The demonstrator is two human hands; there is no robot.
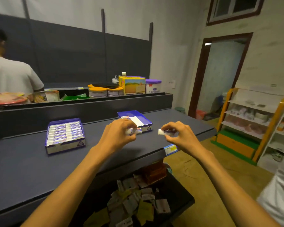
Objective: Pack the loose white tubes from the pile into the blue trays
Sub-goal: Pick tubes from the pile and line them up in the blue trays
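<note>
Both hands hover above the grey table; the left hand pinches a white tube between curled fingers and thumb, just in front of the partly filled blue tray; the right hand grips a second white tube in curled fingers, its white cap pointing left; the two tubes are near each other but apart; a full blue tray of tubes sits to the left on the table; loose packets lie heaped in a dark bin below the table edge.
</note>
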